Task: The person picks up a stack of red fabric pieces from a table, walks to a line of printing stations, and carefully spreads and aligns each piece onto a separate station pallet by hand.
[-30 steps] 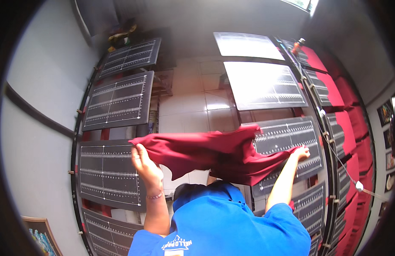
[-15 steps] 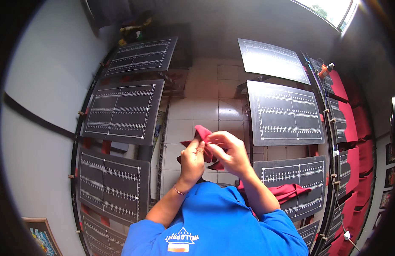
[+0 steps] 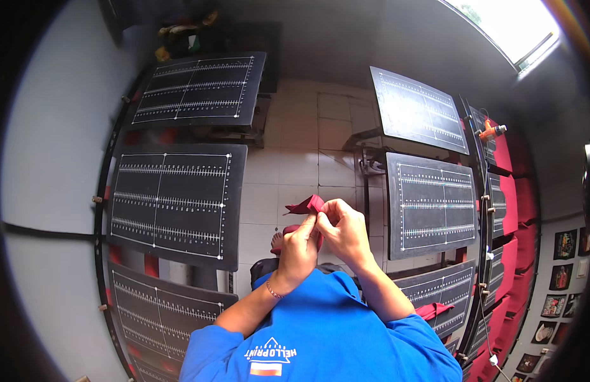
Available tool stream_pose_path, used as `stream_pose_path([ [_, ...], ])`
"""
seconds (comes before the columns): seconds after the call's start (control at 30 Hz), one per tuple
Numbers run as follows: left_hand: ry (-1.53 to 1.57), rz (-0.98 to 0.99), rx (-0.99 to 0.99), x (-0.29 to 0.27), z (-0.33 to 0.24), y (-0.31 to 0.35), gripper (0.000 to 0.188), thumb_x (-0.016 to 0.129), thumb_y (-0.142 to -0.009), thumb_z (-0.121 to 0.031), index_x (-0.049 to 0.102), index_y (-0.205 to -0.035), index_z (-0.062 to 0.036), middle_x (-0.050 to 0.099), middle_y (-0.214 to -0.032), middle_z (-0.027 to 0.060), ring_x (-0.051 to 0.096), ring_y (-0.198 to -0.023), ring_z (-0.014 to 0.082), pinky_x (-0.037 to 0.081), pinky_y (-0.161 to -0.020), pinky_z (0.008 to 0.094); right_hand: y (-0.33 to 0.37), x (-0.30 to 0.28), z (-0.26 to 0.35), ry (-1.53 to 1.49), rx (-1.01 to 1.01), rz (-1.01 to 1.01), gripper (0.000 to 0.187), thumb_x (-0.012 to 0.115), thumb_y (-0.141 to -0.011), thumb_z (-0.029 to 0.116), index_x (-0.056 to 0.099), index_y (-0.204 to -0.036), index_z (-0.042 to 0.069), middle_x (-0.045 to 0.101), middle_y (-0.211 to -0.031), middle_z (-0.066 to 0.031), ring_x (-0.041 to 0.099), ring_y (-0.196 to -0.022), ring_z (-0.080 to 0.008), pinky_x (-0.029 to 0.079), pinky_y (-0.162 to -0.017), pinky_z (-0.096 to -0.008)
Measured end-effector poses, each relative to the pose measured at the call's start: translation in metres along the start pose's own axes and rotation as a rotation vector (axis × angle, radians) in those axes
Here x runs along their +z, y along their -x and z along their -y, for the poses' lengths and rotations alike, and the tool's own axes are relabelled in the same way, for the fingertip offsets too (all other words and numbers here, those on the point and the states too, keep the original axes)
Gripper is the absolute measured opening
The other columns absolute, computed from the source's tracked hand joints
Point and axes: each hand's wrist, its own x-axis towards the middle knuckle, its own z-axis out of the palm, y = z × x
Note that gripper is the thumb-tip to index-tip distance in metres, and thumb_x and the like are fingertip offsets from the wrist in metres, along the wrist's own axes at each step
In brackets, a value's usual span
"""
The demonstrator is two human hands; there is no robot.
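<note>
A dark red piece of cloth (image 3: 304, 206) is held up in front of my chest, bunched and folded, with a pointed end hanging out to the left. My left hand (image 3: 298, 252) is closed round its lower part, fingers partly hidden by the hand itself. At the cloth's right edge, my right hand (image 3: 346, 230) pinches it between thumb and fingertips, close to the left thumb. More red cloth (image 3: 433, 311) lies on the board by my right elbow.
Black boards with white ruled markings stand in rows at left (image 3: 174, 200) and right (image 3: 432, 204), with a tiled floor aisle (image 3: 295, 167) between. An orange heat-gun-like tool (image 3: 492, 132) rests at far right, beside boards draped with red cloth (image 3: 508, 204). A cable (image 3: 489, 305) hangs there.
My view has shifted along the aisle, so the boards sit lower in it. The cloth has turned and bunched differently; its point now sticks out left. Both hands keep hold of it.
</note>
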Motion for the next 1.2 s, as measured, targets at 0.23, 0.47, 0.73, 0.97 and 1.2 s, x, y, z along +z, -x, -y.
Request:
stream_pose_path([
  [0.23,0.146,-0.066,-0.120,-0.003,0.033,-0.050,0.026,0.050,-0.103,-0.017,0.064,-0.114,0.0021,0.061,-0.061,0.0131,0.058,-0.053,0.0157,0.044,-0.052,0.0316,-0.051,0.013,-0.024,-0.554,0.195,0.028,0.008,0.059,-0.094,0.006,0.062,-0.094,-0.001,0.067,-0.081,-0.0030,0.065,-0.070,-0.0098,0.055,-0.067,-0.0242],
  [0.47,0.853,-0.189,-0.292,-0.007,0.084,-0.116,0.012,0.052,-0.102,-0.016,0.062,-0.098,-0.0107,0.059,-0.084,-0.0042,0.055,-0.073,0.0062,0.047,-0.063,0.0230,-0.097,-0.008,-0.072,-1.016,0.275,-0.334,0.008,0.057,-0.095,0.015,0.060,-0.093,0.008,0.059,-0.085,0.0016,0.057,-0.078,-0.0064,0.049,-0.071,-0.0247],
  [0.73,0.854,-0.623,-0.321,-0.126,0.076,-0.245,0.020,0.056,-0.100,-0.021,0.060,-0.114,-0.0055,0.068,-0.101,0.0062,0.067,-0.088,0.0166,0.056,-0.076,0.0303,-0.035,-0.283,-0.258,1.017,0.334,-0.110,0.028,0.073,-0.078,0.031,0.070,-0.100,0.013,0.070,-0.083,-0.0132,0.069,-0.075,-0.0330,0.054,-0.071,-0.0411],
  [0.97,0.823,-0.676,-0.188,-0.129,0.059,-0.297,0.026,0.052,-0.102,-0.021,0.058,-0.120,-0.0028,0.066,-0.115,0.0105,0.065,-0.103,0.0234,0.053,-0.094,0.0405,0.043,-0.481,-0.367,0.827,1.472,-0.619,0.032,0.063,-0.082,0.019,0.072,-0.106,0.000,0.070,-0.107,-0.0244,0.068,-0.104,-0.0381,0.054,-0.089,-0.0500],
  [1.2,0.828,-0.376,-0.158,-0.012,0.013,-0.324,0.022,0.051,-0.102,-0.016,0.061,-0.120,-0.0061,0.066,-0.117,0.0086,0.064,-0.108,0.0208,0.052,-0.096,0.0403,-0.036,-0.594,-0.411,1.468,1.325,-0.140,0.039,0.067,-0.077,0.018,0.069,-0.108,-0.006,0.068,-0.108,-0.0278,0.066,-0.104,-0.0418,0.052,-0.090,-0.0505],
])
